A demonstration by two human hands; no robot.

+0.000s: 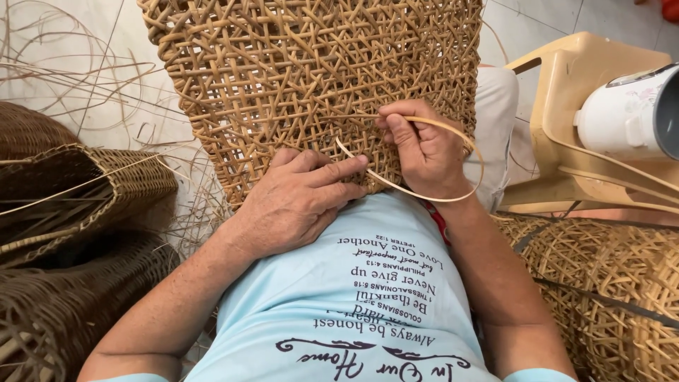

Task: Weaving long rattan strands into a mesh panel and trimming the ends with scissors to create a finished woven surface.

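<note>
An open-weave rattan basket panel [311, 78] rests upright against my lap and fills the upper middle of the view. My left hand [297, 201] lies flat on its lower edge, fingers pressing the weave. My right hand [421, 145] pinches a thin pale rattan strip [453, 191] that loops out to the right and curves back under the hand toward the weave. The strip's free end pokes out between my two hands.
Dark woven baskets [71, 212] are stacked at the left. Loose rattan strands [64, 71] lie on the pale floor at upper left. A light woven basket [608, 283] sits at lower right, behind it a beige plastic chair [566, 92] holding a white container [629, 113].
</note>
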